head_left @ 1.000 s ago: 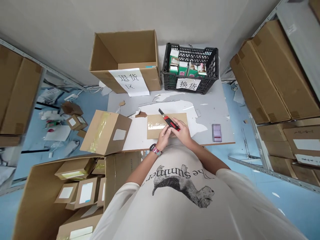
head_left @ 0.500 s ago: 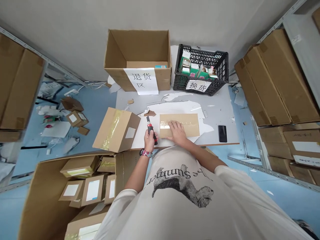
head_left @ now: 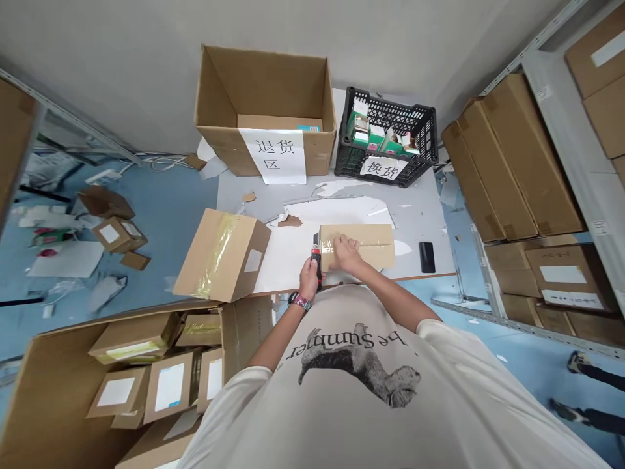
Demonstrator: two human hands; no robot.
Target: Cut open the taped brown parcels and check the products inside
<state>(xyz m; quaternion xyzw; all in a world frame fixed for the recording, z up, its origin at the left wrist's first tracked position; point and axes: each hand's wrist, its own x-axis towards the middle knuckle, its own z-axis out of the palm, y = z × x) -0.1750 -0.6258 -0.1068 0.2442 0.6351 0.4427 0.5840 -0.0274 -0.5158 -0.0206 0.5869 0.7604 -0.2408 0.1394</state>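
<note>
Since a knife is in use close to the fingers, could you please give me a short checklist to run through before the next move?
1. Knife gripped by the left hand: ok.
2. Right hand resting on top of the small carton: ok.
3. Right hand apart from the knife, which is at the carton's left end: ok.
4. Tape whole along the top: cannot tell, the right hand covers part.
5. Phone apart from the carton: ok, off to its right.
6. Tabletop free of scraps: not ok, a brown scrap lies there.

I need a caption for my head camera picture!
Left hand holds a red-and-black cutter; right hand rests on a taped box.
</note>
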